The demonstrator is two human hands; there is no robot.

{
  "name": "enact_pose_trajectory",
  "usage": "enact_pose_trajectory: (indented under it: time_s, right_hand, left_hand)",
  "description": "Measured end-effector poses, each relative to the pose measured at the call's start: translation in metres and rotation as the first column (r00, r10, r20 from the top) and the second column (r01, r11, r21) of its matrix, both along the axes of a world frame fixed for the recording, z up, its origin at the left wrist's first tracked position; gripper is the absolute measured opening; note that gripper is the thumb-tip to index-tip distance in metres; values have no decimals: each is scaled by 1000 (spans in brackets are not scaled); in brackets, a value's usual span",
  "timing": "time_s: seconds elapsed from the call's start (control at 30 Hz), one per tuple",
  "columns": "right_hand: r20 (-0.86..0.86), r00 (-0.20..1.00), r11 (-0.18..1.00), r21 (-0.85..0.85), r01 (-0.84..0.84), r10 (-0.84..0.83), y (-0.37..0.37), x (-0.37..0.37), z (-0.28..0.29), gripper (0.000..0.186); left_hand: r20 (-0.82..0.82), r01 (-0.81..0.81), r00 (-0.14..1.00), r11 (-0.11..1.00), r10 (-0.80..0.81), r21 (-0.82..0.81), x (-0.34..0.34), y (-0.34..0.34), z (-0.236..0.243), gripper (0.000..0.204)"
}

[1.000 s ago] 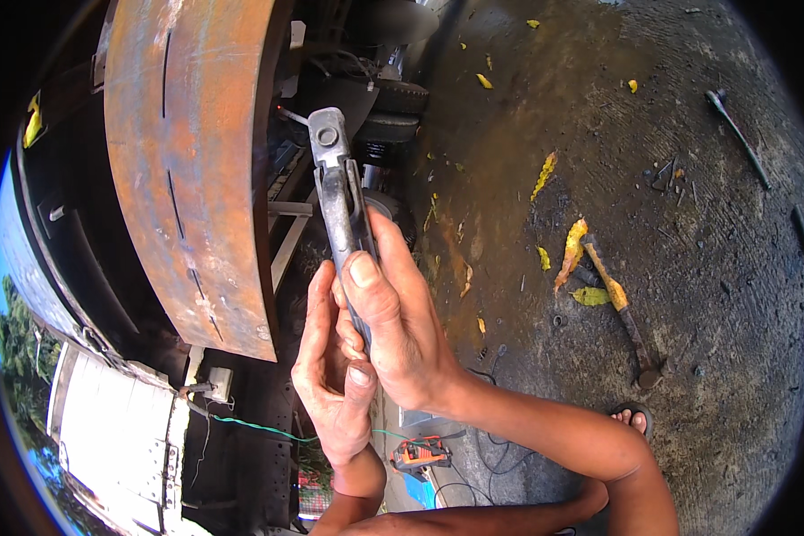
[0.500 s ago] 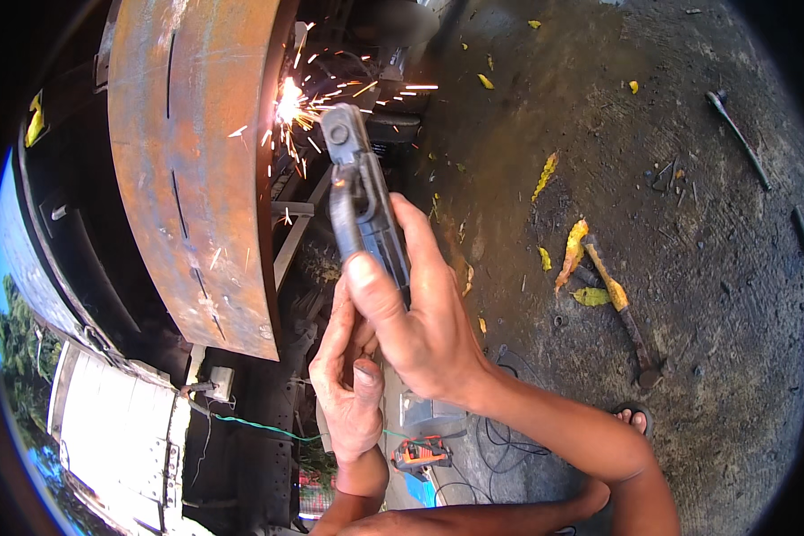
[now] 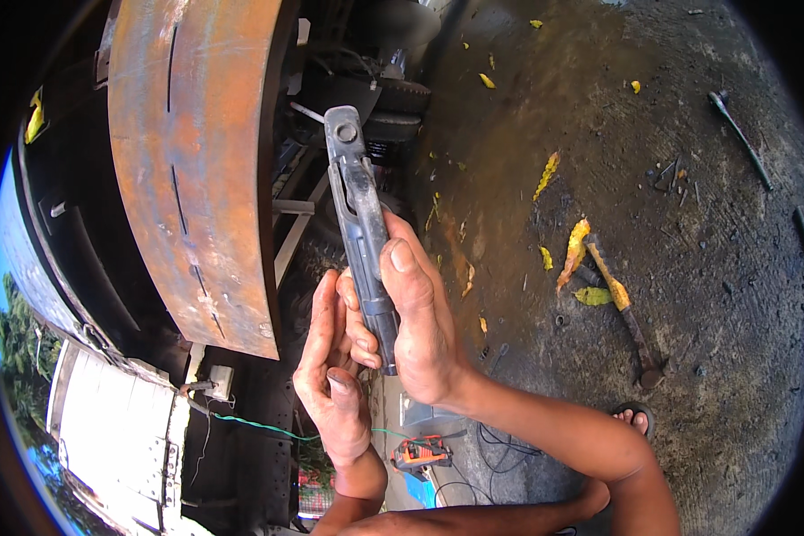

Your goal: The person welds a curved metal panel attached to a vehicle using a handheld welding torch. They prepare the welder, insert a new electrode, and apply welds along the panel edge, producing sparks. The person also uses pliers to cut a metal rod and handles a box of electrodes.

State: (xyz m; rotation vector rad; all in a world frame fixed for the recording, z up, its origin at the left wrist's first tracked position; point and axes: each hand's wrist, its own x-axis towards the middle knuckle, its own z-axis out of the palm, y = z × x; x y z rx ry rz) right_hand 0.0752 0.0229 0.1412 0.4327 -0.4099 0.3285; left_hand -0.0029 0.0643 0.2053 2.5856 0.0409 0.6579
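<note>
My right hand (image 3: pixel 424 330) is wrapped around a dark welding electrode holder (image 3: pixel 364 223), its thumb lying along the handle. A short piece of electrode (image 3: pixel 307 113) sticks out leftward from the holder's jaw end, apart from the steel. Beside the handle, my left hand (image 3: pixel 332 389) is open, fingers stretched upward and thumb apart; whether it touches the right fingers I cannot tell. Left of both hands stands a large curved, rusty steel plate (image 3: pixel 210 179) with a broken row of dark slits down its face.
An orange and black machine (image 3: pixel 422 454) with dark cables stands low in the middle. A green wire (image 3: pixel 263 428) runs toward it. On the wet concrete at right lie a hammer (image 3: pixel 632 330), a ratchet wrench (image 3: pixel 740 138) and yellow leaves (image 3: pixel 547 174). A sandalled foot (image 3: pixel 634 420) shows.
The bright arc and sparks at the plate's edge are gone. My right hand has turned the holder more upright, and its thumb has shifted off the lever. My left hand moved slightly left.
</note>
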Motion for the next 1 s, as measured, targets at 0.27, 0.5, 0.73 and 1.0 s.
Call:
enact_pose_trajectory:
  time_s: [0.27, 0.5, 0.73, 1.0]
  right_hand:
    - [49, 998, 998, -52, 30, -28, 7, 2, -1, 66]
    - [67, 998, 999, -43, 11, -8, 10, 3, -1, 69]
    - [179, 925, 917, 167, -363, 334, 4, 13, -14, 71]
    - [18, 998, 977, -206, 57, -54, 4, 0, -20, 75]
  left_hand:
    - [12, -7, 1000, 1000, 7, 9, 1, -1, -1, 106]
    - [74, 13, 997, 1000, -14, 14, 1, 4, -2, 104]
    - [111, -18, 994, 998, 10, 67, 0, 0, -4, 102]
    - [-76, -21, 997, 1000, 19, -22, 1, 4, -5, 107]
